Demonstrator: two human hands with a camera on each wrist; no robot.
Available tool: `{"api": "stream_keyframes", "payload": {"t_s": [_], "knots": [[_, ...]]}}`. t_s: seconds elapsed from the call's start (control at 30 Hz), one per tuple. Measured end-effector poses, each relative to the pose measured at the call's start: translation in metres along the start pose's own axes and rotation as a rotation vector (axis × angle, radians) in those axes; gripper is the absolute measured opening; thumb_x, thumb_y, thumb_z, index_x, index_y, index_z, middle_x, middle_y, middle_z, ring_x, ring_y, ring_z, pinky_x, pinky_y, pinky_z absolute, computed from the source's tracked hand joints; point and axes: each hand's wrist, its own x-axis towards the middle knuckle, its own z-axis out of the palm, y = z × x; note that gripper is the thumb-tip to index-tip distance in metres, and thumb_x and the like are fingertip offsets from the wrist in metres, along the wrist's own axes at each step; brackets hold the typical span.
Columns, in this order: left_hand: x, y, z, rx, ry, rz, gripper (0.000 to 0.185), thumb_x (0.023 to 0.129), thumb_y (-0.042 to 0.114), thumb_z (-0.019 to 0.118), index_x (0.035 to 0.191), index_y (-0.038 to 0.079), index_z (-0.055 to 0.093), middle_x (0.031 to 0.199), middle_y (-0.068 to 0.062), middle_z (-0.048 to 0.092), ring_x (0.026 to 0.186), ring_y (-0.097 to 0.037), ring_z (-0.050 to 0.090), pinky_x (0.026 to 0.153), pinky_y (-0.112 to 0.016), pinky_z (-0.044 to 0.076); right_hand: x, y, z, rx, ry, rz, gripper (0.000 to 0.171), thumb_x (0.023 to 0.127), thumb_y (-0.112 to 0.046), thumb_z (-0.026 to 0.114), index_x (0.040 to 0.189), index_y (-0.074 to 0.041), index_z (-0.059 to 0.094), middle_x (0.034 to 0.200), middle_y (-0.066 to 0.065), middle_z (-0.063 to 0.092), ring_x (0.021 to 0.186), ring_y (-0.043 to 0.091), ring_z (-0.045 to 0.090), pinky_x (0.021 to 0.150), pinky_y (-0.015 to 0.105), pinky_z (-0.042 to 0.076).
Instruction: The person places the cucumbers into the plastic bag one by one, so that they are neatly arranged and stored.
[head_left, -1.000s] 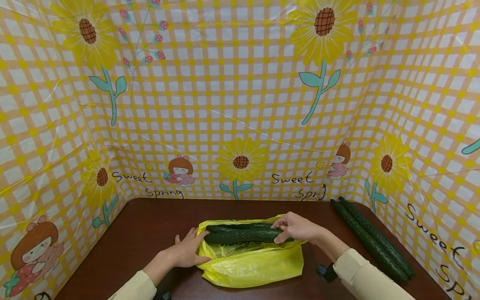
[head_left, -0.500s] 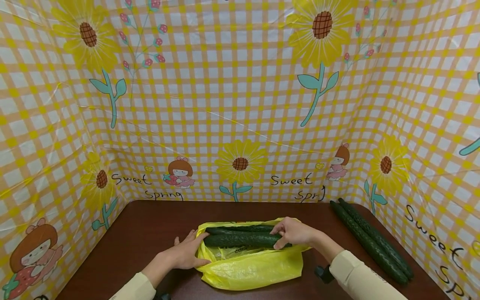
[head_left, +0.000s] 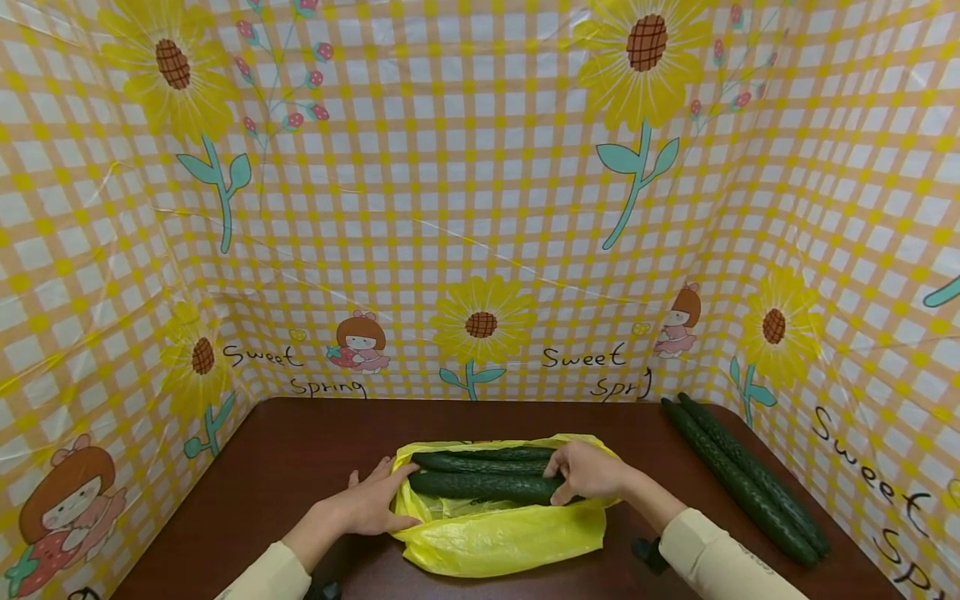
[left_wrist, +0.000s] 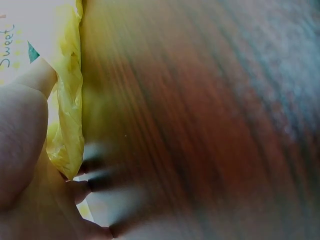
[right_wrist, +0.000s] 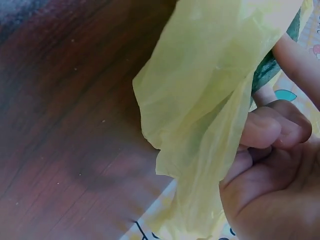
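Note:
A yellow plastic bag (head_left: 510, 542) lies on the table with its mouth spread upward. Inside it, a dark green cucumber (head_left: 487, 486) lies across the front, with more cucumber (head_left: 472, 462) showing just behind. My right hand (head_left: 592, 473) reaches over the bag's right end and grips the front cucumber's right end between thumb and fingers. In the right wrist view, yellow plastic hides part of those curled fingers (right_wrist: 262, 130). At the bag's left edge, my left hand (head_left: 367, 500) rests with fingers spread, thumb and forefinger against the plastic.
Two more cucumbers (head_left: 742, 479) lie side by side along the right of the dark brown table (head_left: 300, 442). Checked, flower-printed sheeting (head_left: 480, 208) stands up around the back and sides.
My right hand has shifted the front cucumber slightly toward me, and more of the cucumber behind it shows. The left hand stays at the bag's left edge.

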Motion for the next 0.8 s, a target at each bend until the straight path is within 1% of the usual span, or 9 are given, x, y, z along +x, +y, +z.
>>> {"api": "stream_keyframes", "payload": {"t_s": [0.37, 0.43, 0.47, 0.53, 0.6, 0.63, 0.7, 0.77, 0.8], "knots": [[-0.004, 0.006, -0.004, -0.002, -0.024, -0.004, 0.089, 0.086, 0.069, 0.065, 0.158, 0.029, 0.029, 0.166, -0.023, 0.016, 0.154, -0.043, 0.010, 0.107, -0.081, 0.004, -0.005, -0.002, 0.007, 0.006, 0.021, 0.093, 0.030, 0.085, -0.011, 0.080, 0.109, 0.005, 0.073, 0.048, -0.004, 0.043, 0.042, 0.006, 0.022, 0.049, 0.023, 0.032], [-0.004, 0.006, -0.004, -0.004, -0.025, -0.008, 0.090, 0.086, 0.071, 0.064, 0.158, 0.030, 0.028, 0.166, -0.023, 0.015, 0.154, -0.043, 0.009, 0.107, -0.081, 0.003, -0.005, -0.002, 0.006, 0.010, 0.009, 0.123, 0.031, 0.085, -0.013, 0.081, 0.108, 0.006, 0.074, 0.051, 0.002, 0.051, 0.042, 0.006, 0.021, 0.049, 0.024, 0.030], [-0.002, 0.003, -0.002, -0.002, -0.028, -0.006, 0.091, 0.086, 0.072, 0.062, 0.159, 0.031, 0.027, 0.167, -0.022, 0.014, 0.155, -0.043, 0.007, 0.107, -0.081, 0.002, -0.006, -0.001, 0.006, 0.013, -0.002, 0.142, 0.032, 0.086, -0.015, 0.081, 0.108, 0.007, 0.074, 0.053, 0.010, 0.054, 0.042, 0.007, 0.020, 0.049, 0.025, 0.029], [0.000, -0.001, 0.000, -0.006, -0.018, -0.007, 0.092, 0.084, 0.074, 0.063, 0.158, 0.032, 0.028, 0.167, -0.021, 0.016, 0.155, -0.041, 0.008, 0.108, -0.081, 0.002, -0.007, 0.000, 0.005, 0.021, -0.023, 0.169, 0.034, 0.086, -0.016, 0.081, 0.109, 0.007, 0.074, 0.071, 0.018, 0.067, 0.043, 0.008, 0.019, 0.051, 0.028, 0.030], [0.004, -0.007, 0.004, 0.000, -0.013, -0.007, 0.092, 0.083, 0.077, 0.061, 0.158, 0.036, 0.028, 0.168, -0.018, 0.015, 0.155, -0.040, 0.008, 0.108, -0.081, 0.001, -0.009, 0.003, 0.004, 0.022, -0.039, 0.176, 0.034, 0.086, -0.018, 0.080, 0.109, 0.007, 0.074, 0.092, 0.025, 0.073, 0.044, 0.010, 0.029, 0.056, 0.032, 0.036], [0.006, -0.010, 0.007, 0.002, -0.011, -0.010, 0.092, 0.082, 0.077, 0.061, 0.157, 0.037, 0.028, 0.168, -0.017, 0.015, 0.156, -0.039, 0.007, 0.109, -0.080, 0.001, -0.010, 0.004, 0.003, 0.015, -0.044, 0.175, 0.035, 0.087, -0.019, 0.080, 0.109, 0.007, 0.074, 0.102, 0.025, 0.073, 0.047, 0.012, 0.040, 0.058, 0.034, 0.042], [0.006, -0.009, 0.006, 0.007, -0.001, -0.016, 0.091, 0.082, 0.075, 0.064, 0.157, 0.036, 0.030, 0.168, -0.017, 0.016, 0.156, -0.038, 0.010, 0.109, -0.080, 0.003, -0.012, 0.007, 0.001, 0.011, -0.040, 0.171, 0.034, 0.087, -0.020, 0.080, 0.108, 0.006, 0.075, 0.111, 0.022, 0.072, 0.062, 0.022, 0.060, 0.066, 0.042, 0.051], [0.001, -0.001, 0.002, 0.011, -0.001, -0.023, 0.088, 0.085, 0.069, 0.066, 0.157, 0.032, 0.031, 0.167, -0.017, 0.017, 0.156, -0.038, 0.011, 0.110, -0.079, 0.004, -0.013, 0.008, 0.000, 0.002, -0.033, 0.169, 0.034, 0.087, -0.022, 0.081, 0.107, 0.004, 0.075, 0.111, 0.021, 0.072, 0.080, 0.029, 0.068, 0.072, 0.045, 0.053], [-0.001, 0.003, 0.000, 0.010, -0.002, -0.027, 0.087, 0.086, 0.066, 0.068, 0.157, 0.030, 0.032, 0.167, -0.018, 0.018, 0.155, -0.038, 0.012, 0.110, -0.079, 0.005, -0.013, 0.008, 0.000, 0.003, -0.029, 0.172, 0.034, 0.086, -0.023, 0.081, 0.107, 0.004, 0.075, 0.111, 0.020, 0.072, 0.082, 0.031, 0.069, 0.073, 0.046, 0.053]]}}
